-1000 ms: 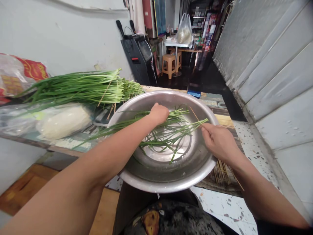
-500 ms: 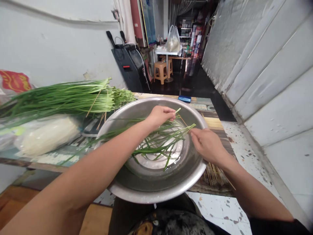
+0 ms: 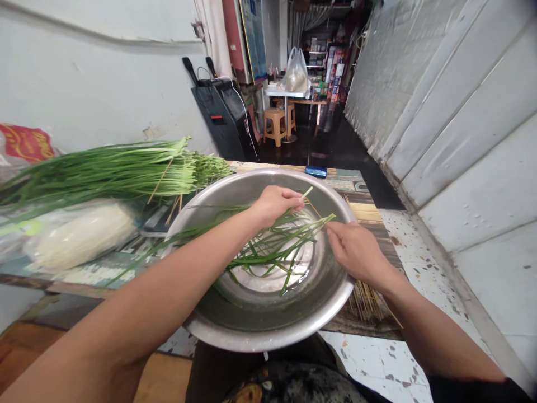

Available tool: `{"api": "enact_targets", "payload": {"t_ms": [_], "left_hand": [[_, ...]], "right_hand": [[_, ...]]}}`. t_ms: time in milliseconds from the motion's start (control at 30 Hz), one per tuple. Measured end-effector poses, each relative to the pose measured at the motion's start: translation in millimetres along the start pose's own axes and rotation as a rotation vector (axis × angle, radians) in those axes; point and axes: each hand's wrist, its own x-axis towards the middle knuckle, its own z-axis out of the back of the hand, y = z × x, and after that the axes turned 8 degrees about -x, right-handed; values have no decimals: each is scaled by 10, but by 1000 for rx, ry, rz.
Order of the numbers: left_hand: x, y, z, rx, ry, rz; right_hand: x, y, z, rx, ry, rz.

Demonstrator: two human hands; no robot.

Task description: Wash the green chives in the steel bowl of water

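Over the wide steel basin (image 3: 268,341), my left hand (image 3: 279,204) pinches a chive stalk (image 3: 308,192), its pale end poking out past the fingertips. My right hand (image 3: 354,246) is closed at the basin's right side on a thin bamboo skewer (image 3: 314,209), whose tip points toward my left fingers. Chives (image 3: 289,240) gather with their pale ends close to my right fingertips, and their green leaves trail down into the basin. Whether the skewer pierces the stalk in my left hand is too small to tell.
A big heap of chives (image 3: 113,170) lies left of the basin, behind a plastic-wrapped white bundle (image 3: 84,235). Loose skewers (image 3: 367,299) lie right of the basin. A blue packet (image 3: 316,172) sits behind it. A black speaker (image 3: 224,117) stands beyond the table.
My left hand has shifted very slightly to the right with the chive stalk. My right hand stays almost in place, and the view has tilted a little.
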Motion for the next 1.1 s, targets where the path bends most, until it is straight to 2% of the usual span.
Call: {"api": "enact_targets", "payload": {"t_ms": [1100], "left_hand": [[18,26,19,16,-14,-43]], "right_hand": [[-2,-7,5,-24,11,-3]]}}
